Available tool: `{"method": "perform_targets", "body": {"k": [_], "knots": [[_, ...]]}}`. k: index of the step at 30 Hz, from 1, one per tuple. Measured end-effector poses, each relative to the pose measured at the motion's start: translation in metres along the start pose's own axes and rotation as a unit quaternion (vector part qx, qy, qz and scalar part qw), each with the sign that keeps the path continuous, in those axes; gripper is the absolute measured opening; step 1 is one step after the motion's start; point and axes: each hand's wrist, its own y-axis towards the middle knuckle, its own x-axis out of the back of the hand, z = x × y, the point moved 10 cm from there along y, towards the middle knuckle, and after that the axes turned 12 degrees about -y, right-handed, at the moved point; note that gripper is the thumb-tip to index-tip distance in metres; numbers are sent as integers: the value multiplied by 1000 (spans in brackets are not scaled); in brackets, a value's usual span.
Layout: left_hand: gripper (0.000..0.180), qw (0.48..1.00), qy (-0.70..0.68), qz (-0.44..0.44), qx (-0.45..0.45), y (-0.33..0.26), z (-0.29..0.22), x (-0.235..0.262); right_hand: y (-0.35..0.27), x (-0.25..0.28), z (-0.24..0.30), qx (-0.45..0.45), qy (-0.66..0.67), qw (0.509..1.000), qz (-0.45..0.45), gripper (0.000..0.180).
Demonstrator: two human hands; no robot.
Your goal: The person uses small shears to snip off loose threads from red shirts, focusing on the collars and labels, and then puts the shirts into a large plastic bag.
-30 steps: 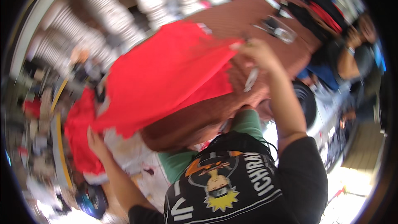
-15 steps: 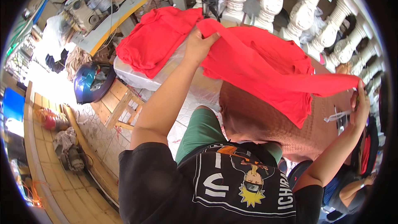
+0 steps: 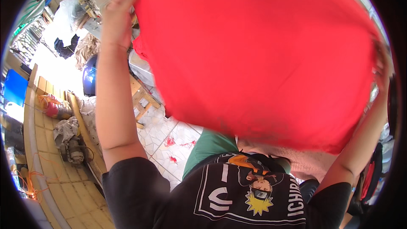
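Whereas earlier it draped low, the broad red fabric piece is now raised, largely screening the brown cloth-covered table; the bare left hand pinches its left edge; the blurred right hand's grip cannot be told.

Red cloth blocks front; free gap above floor tiles

Bright daylight's blowing out the upper left, and the dark helmet is throwing back glare. The red cloth is motion-blurring along its lower edge, the right hand is smearing too, and the fisheye's bending lines near the rim.
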Motion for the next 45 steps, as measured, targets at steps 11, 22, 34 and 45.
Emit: {"method": "perform_targets", "body": {"k": [11,22,34,45], "knots": [[25,922,49,-237,-302,18,-95,138,128,-283,22,104,212,948,211,24],[6,930,356,-51,69,-140,195,113,56,-361,-111,-44,28,941,334,38],[14,900,404,66,-150,-187,195,-14,4,-91,-81,324,-517,737,293,20],[37,843,349,398,-94,-276,225,-231,-119,-1,-273,-149,-260,895,330,21]]}}
